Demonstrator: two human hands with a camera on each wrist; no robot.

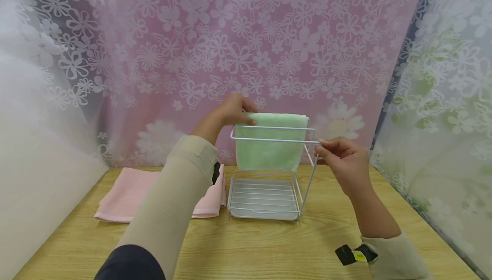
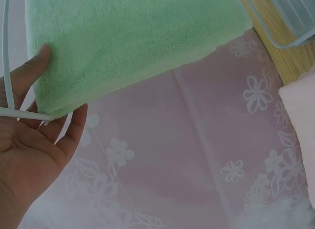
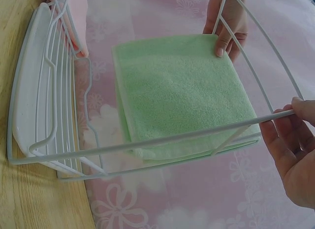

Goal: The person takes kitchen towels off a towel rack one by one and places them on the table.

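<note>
A folded light green towel [image 1: 269, 156] hangs at the back of the upper bars of a white wire rack [image 1: 276, 140]. My left hand [image 1: 232, 109] holds the towel's upper left corner. In the left wrist view, the thumb lies on the near face of the towel [image 2: 138, 37] and the other fingers are behind it, close to a rack bar. At the opposite side, my right hand [image 1: 346, 164] pinches the rack's upper front right corner between thumb and fingers, as the right wrist view of that hand [image 3: 300, 150] also shows.
Under the rack's lower wires lies a white tray [image 1: 265, 216]. A folded pink towel [image 1: 124, 190] rests on the wooden table [image 1: 215, 250] left of the rack, partly hidden by my left sleeve. Flowered curtains [image 1: 215, 36] stand behind and at the sides.
</note>
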